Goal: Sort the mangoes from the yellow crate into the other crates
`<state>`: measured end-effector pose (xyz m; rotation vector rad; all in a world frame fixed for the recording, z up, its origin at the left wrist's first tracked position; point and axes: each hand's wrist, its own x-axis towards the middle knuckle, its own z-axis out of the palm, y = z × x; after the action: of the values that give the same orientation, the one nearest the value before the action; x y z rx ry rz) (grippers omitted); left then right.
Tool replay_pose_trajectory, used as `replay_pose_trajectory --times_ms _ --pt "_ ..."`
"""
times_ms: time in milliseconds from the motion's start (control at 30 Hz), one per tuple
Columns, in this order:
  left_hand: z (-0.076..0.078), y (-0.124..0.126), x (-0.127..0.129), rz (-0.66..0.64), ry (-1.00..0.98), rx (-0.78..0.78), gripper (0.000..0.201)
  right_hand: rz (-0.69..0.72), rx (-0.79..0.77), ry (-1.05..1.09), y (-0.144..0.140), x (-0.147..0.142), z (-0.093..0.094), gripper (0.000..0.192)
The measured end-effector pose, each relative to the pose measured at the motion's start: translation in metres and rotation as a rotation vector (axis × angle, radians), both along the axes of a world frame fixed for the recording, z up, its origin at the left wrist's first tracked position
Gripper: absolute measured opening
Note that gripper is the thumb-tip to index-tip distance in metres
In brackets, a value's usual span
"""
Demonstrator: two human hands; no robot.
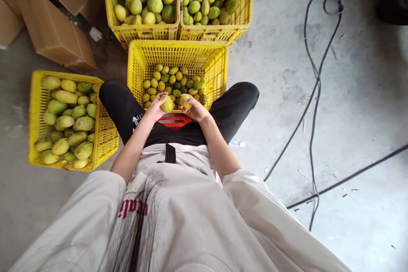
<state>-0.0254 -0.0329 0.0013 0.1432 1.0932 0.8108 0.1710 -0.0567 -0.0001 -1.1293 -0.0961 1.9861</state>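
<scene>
Far out to the left of both hands, a yellow crate [38,93] is sitting on the concrete floor, holding large green-yellow fruit. The left hand [156,109] is curling its fingers around a yellow fruit [167,104], gripping it over the near edge of the middle crate [178,53], which is lying between the person's knees, partly filled with small fruit. Just beside it, the right hand [196,111] is closing on a second yellow fruit [185,102]. Beyond the hands, two fuller crates [178,29] are standing side by side; well to the right, black cables [314,106] are trailing across the floor.
</scene>
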Motion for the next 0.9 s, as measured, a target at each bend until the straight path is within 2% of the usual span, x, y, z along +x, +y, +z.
replay_pose_trajectory --times_ms 167,233,300,400,600,733,867,900 --pt "0.003 0.002 -0.002 -0.038 -0.036 -0.041 0.010 -0.148 -0.034 -0.071 0.004 0.002 -0.007 0.029" --pt "0.004 0.003 -0.003 -0.049 -0.058 -0.070 0.019 -0.215 -0.061 -0.083 0.005 0.003 -0.010 0.023" --pt "0.004 0.003 -0.003 -0.059 -0.068 -0.084 0.025 -0.243 -0.080 -0.065 0.006 0.005 -0.012 0.017" --pt "0.002 0.002 -0.003 -0.077 -0.061 -0.082 0.022 -0.253 -0.090 -0.055 0.007 0.005 -0.012 0.017" --pt "0.005 -0.001 0.000 -0.081 -0.018 -0.049 0.023 -0.222 -0.059 -0.093 0.005 0.004 -0.009 0.028" --pt "0.006 0.002 0.001 0.031 0.032 -0.075 0.024 -0.157 -0.097 -0.100 0.003 0.002 -0.009 0.030" --pt "0.005 0.005 0.000 0.136 0.021 -0.123 0.009 -0.049 -0.135 -0.103 0.003 -0.001 -0.010 0.024" --pt "0.005 0.005 0.000 0.148 -0.004 -0.124 0.014 -0.048 -0.141 -0.117 0.003 -0.002 -0.011 0.023"
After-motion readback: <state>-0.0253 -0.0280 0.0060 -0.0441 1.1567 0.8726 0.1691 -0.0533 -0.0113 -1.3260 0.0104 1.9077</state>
